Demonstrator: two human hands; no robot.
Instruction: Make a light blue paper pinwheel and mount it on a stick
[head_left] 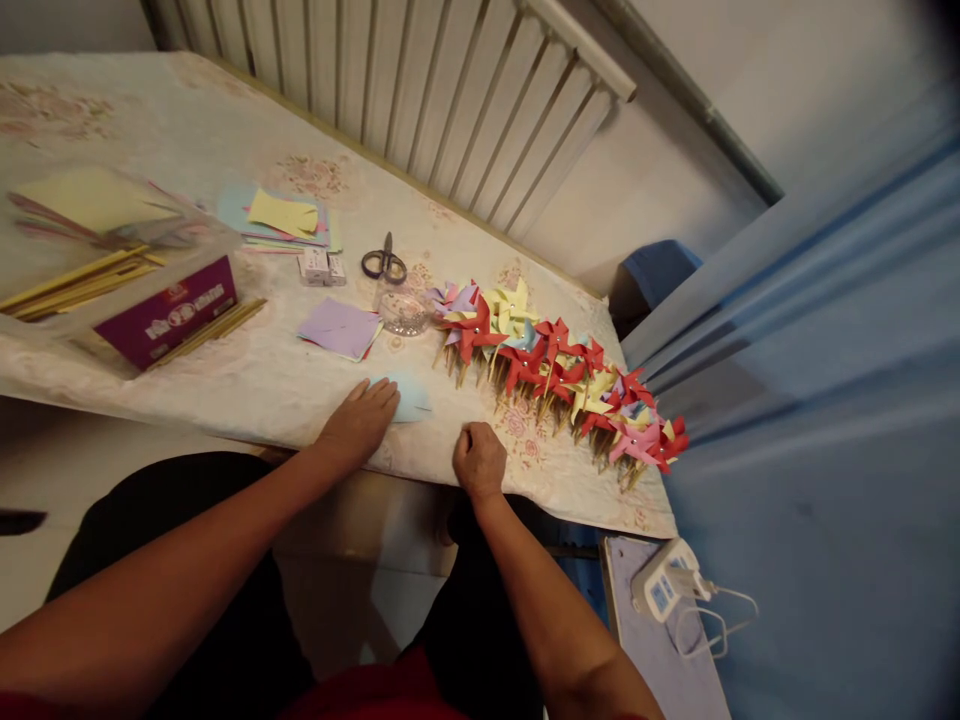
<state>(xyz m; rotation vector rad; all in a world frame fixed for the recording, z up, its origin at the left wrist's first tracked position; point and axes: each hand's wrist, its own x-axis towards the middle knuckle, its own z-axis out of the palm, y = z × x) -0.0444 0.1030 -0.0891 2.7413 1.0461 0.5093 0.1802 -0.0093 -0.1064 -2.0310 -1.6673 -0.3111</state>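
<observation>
When handling the light-blue paper (pixel 409 396), on the surface (pixel 247 395) nearer than the clear dish (pixel 404 314), expect light weight and easy creasing, pinching its dish-facing edge, with left hand (pixel 365 416) extended flat upon it and right hand (pixel 481 458), nearer and rightward of the dish, fisted, contents impossible to tell.

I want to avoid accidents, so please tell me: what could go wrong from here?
The dish stands close beside the pinwheels, so a knock might spill its small bits. The blue sheet lies partly under the left hand, so pressing or dragging could perhaps crease it.
</observation>
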